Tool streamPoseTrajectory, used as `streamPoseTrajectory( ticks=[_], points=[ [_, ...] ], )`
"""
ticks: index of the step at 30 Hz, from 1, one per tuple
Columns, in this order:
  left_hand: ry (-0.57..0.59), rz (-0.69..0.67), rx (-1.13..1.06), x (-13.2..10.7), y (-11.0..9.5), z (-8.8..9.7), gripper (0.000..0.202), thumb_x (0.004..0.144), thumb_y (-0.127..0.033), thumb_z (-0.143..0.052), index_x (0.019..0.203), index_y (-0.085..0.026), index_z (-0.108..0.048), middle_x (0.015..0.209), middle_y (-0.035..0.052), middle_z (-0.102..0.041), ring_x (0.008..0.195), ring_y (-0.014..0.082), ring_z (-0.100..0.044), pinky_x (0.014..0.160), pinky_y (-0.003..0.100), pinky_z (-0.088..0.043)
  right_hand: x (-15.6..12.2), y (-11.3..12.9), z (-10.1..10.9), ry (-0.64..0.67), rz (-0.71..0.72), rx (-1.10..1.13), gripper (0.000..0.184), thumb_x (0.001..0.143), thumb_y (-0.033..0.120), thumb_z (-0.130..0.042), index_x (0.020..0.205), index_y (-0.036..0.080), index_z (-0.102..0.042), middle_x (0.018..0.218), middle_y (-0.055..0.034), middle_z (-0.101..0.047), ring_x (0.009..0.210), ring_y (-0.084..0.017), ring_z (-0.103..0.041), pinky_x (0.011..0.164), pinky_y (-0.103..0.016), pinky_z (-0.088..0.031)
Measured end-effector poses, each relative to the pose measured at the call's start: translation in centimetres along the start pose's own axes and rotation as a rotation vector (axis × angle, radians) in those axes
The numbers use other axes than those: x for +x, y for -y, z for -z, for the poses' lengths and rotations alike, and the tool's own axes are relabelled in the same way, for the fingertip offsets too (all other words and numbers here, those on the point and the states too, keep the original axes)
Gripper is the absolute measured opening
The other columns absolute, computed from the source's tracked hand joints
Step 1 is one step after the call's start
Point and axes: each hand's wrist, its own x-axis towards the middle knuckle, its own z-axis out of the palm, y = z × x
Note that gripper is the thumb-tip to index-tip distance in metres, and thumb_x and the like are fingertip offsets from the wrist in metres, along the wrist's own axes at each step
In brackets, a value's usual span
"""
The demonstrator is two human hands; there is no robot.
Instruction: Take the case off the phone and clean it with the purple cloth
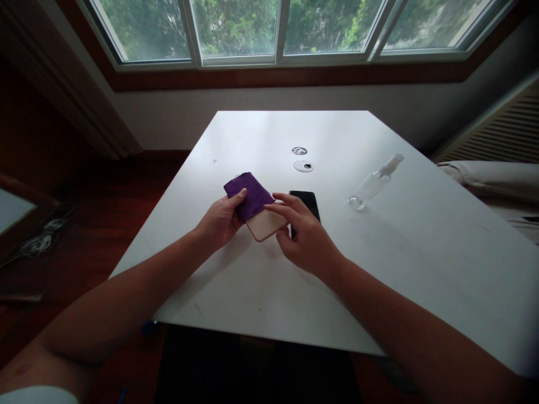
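Observation:
Above the table, my left hand [223, 221] is closed around a purple cloth [250, 193] and the flat beige thing [265, 224] beneath it. The beige thing has rounded corners like a phone case, and the cloth covers its far part. My left thumb presses on top of the cloth. At the right edge, my right hand [309, 235] pinches the beige thing, with fingers above and the thumb below. A black smartphone [307, 202] lies on the table behind my right hand, which hides part of it.
A clear spray bottle [370, 188] lies on its side at the right of the white table [236, 297]. Two small round flat pieces, one silvery [299, 151] and one ringed [303, 166], lie farther back. Cables [40, 244] rest on the floor at left.

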Motion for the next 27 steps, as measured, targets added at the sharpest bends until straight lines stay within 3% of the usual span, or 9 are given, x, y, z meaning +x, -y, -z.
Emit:
streamPoseTrajectory(
  ticks=[5,8,12,20,24,27],
  points=[
    [0.042,0.014,0.068,-0.4,0.1,-0.2,0.032,0.091,-0.024,-0.07,0.118,-0.008,-0.066,0.117,0.0163,-0.072,0.097,0.0213,-0.072,0.09,0.033,-0.06,0.3,-0.2,0.3,-0.154,-0.112,0.114,0.042,0.083,0.004,-0.054,0.12,0.02,-0.065,0.128,-0.0091,-0.063,0.115,-0.022,-0.063,0.09,-0.035,-0.058],
    [0.103,0.067,0.121,-0.9,0.3,-0.4,0.036,0.09,-0.026,-0.071,0.122,-0.009,-0.066,0.119,0.0174,-0.071,0.098,0.0239,-0.072,0.094,0.039,-0.059,0.5,-0.5,0.1,-0.172,-0.269,0.2,0.032,0.093,0.025,-0.061,0.124,0.018,-0.065,0.117,-0.0095,-0.068,0.096,-0.019,-0.068,0.08,-0.033,-0.059],
    [0.17,0.109,0.174,-1.5,0.7,-0.5,0.039,0.089,-0.029,-0.074,0.124,-0.011,-0.067,0.119,0.0172,-0.071,0.099,0.0244,-0.072,0.096,0.04,-0.058,0.5,-0.9,-0.3,-0.104,-0.479,0.383,0.045,0.091,0.045,-0.069,0.125,0.017,-0.068,0.101,-0.0089,-0.073,0.083,-0.018,-0.068,0.074,-0.033,-0.058],
    [0.169,0.085,0.19,-1.7,0.4,-0.7,0.045,0.086,-0.041,-0.077,0.118,-0.01,-0.067,0.11,0.0176,-0.073,0.089,0.0244,-0.073,0.084,0.037,-0.061,0.9,-0.5,-0.2,0.035,-0.654,0.817,0.044,0.08,0.038,-0.082,0.118,0.018,-0.074,0.1,-0.0066,-0.075,0.077,-0.013,-0.064,0.066,-0.025,-0.053],
    [0.206,0.192,0.157,-1.9,0.2,-0.6,0.043,0.086,-0.042,-0.077,0.112,-0.009,-0.068,0.106,0.0181,-0.073,0.084,0.0229,-0.073,0.078,0.035,-0.062,0.9,0.1,0.0,0.096,-0.664,0.899,0.041,0.082,0.037,-0.08,0.119,0.02,-0.075,0.096,-0.0048,-0.075,0.074,-0.01,-0.062,0.067,-0.023,-0.051],
    [0.262,0.283,0.128,-2.1,0.2,-0.6,0.04,0.087,-0.04,-0.075,0.112,-0.009,-0.069,0.107,0.019,-0.073,0.088,0.0251,-0.073,0.083,0.038,-0.062,0.9,0.0,0.1,0.125,-0.662,0.922,0.04,0.083,0.036,-0.08,0.12,0.021,-0.076,0.088,-0.0023,-0.073,0.072,-0.009,-0.059,0.066,-0.022,-0.05]
  ],
)
